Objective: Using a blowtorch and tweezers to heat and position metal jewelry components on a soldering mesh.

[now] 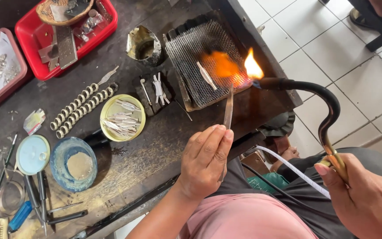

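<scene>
My left hand (205,160) pinches a pair of slim metal tweezers (229,108) whose tips reach toward the glowing edge of a wire mesh pad (200,48). My right hand (364,194) grips the brass handle of a curved black blowtorch (323,99). Its nozzle sits at the mesh's right edge, and an orange flame (244,66) spreads across the mesh. A thin silver piece (206,75) lies on the mesh just left of the flame.
On the dark workbench: a yellow dish (107,106) of silver pieces, rows of silver rings (82,108), a blue bowl (58,152) with powder, a metal cup (144,44), red trays (102,31) at the back, hand tools (40,199) front left. White tiled floor (332,40) lies right.
</scene>
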